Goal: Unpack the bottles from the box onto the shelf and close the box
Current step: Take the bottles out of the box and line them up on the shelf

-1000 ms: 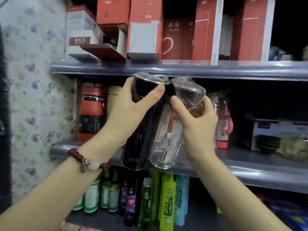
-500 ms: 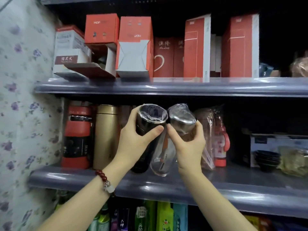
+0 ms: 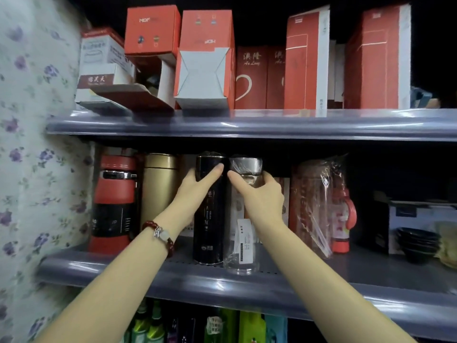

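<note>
Hiding bottle necks (image 3: 210, 169): both hands (image 3: 195, 186).

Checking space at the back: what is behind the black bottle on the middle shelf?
Behind the black bottle, only a pale boxed item shows at its left, mostly covered by the left hand. The bottle hides anything directly behind it.

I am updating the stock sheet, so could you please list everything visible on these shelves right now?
black bottle: 1, black, middle shelf, upright
clear bottle: 1, clear with silver cap, touching the black bottle's right side
red flask: 1, red and black, middle shelf far left
gold flask: 1, gold, right of the red flask
wrapped bottles: number unclear, reddish, right of centre
dark bowls: stack, middle shelf right
boxes: several, mostly red, top shelf
pouches: several, green, bottom shelf
bracelet: 1, red beads, left wrist
left hand: on black bottle
right hand: on clear bottle
</note>
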The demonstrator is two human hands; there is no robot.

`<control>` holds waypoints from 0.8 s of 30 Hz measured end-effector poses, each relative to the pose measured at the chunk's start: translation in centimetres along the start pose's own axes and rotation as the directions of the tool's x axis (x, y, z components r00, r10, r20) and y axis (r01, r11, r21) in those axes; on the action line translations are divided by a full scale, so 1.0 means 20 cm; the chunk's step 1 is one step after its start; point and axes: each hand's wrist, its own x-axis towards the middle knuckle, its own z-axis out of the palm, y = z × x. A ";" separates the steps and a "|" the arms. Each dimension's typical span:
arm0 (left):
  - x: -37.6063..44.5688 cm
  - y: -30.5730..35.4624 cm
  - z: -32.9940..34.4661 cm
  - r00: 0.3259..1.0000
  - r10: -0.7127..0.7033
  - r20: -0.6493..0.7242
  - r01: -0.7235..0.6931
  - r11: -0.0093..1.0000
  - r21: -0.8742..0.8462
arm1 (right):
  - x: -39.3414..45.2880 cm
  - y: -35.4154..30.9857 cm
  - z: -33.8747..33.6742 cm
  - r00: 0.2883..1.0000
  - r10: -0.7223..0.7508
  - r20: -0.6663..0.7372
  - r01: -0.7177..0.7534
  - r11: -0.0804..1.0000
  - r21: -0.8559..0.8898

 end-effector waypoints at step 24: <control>-0.36 -0.09 -0.13 0.990 -0.102 0.096 0.036 0.847 0.530 | -0.23 0.10 -0.13 0.979 0.119 0.165 -0.060 0.945 -0.323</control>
